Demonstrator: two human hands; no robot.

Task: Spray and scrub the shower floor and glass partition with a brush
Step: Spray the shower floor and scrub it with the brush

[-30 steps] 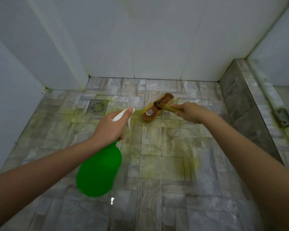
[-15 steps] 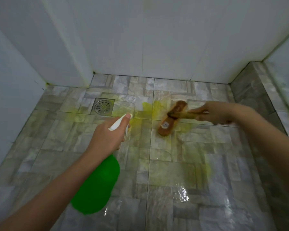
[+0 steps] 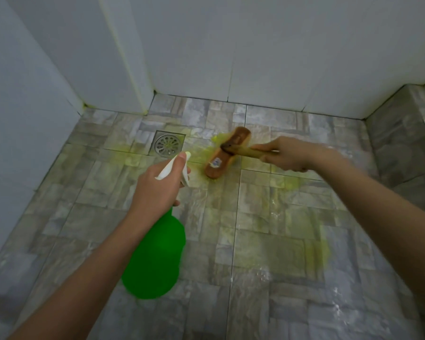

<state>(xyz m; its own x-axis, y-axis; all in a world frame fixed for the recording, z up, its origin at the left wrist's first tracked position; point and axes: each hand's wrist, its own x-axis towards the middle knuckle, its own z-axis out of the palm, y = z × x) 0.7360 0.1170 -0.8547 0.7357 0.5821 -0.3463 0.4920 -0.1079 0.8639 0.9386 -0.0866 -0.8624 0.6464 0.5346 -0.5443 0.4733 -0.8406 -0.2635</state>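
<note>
Your right hand (image 3: 284, 155) fingers clamp the stiff brush (image 3: 227, 153) handle, likely slippery when wet; left hand (image 3: 157, 187) fingers wrap the light spray bottle (image 3: 155, 256) neck.

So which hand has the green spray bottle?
The left hand grips the green spray bottle; the right hand holds the wooden brush near the drain.

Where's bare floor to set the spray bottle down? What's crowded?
Bare floor lies left of the drain, out to the left wall. The wet, yellow-stained stretch right of the spray bottle is also free. Crowded: from drain to brush, where the left hand holds the spray bottle and the right hand grips the brush handle.
</note>
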